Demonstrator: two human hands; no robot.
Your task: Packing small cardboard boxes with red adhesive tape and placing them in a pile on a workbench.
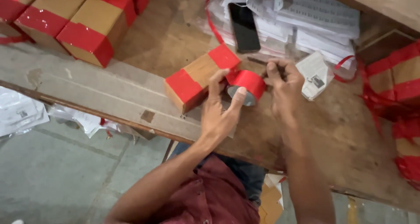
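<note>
Box (199, 77) beside left hand (221, 114): two red bands applied (middle bare). Left hand grips tape roll (246, 86); right hand (284, 86) pinches its free end.

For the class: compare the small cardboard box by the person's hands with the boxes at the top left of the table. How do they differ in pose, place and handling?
The small box lies alone, mid-table, touched by the left hand; the stacked boxes sit packed together at the far corner, untouched. The small box has a roll of red tape against its end; the stacked boxes have none. Both are brown cardboard banded with red tape.
</note>
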